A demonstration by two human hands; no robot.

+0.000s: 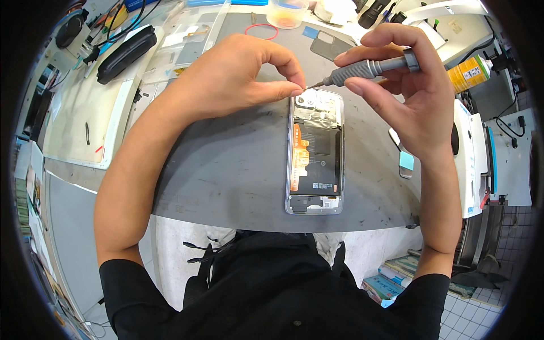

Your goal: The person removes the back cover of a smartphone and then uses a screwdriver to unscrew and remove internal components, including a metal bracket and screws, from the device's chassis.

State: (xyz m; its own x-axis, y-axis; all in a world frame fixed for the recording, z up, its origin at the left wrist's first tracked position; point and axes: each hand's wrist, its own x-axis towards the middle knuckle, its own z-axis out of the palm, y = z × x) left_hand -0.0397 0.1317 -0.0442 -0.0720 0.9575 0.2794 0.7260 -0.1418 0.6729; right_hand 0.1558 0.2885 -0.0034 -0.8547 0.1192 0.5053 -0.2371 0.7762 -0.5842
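Observation:
A phone (326,170) with its back off lies on the grey mat (238,170), its inside showing a black battery, an orange flex cable and a camera block at the far end. My right hand (416,99) grips a grey screwdriver (358,72), its thin tip pointing left just above the phone's far edge. Thumb and forefinger of my left hand (241,79) are pinched together at that tip. Whatever may be between them is too small to make out.
A grey phone back or case (327,46) and a red ring band (262,31) lie at the far side. A black zip case (127,54) sits left; a yellow spray can (469,73) stands right. A small teal-and-grey piece (406,163) lies near my right forearm.

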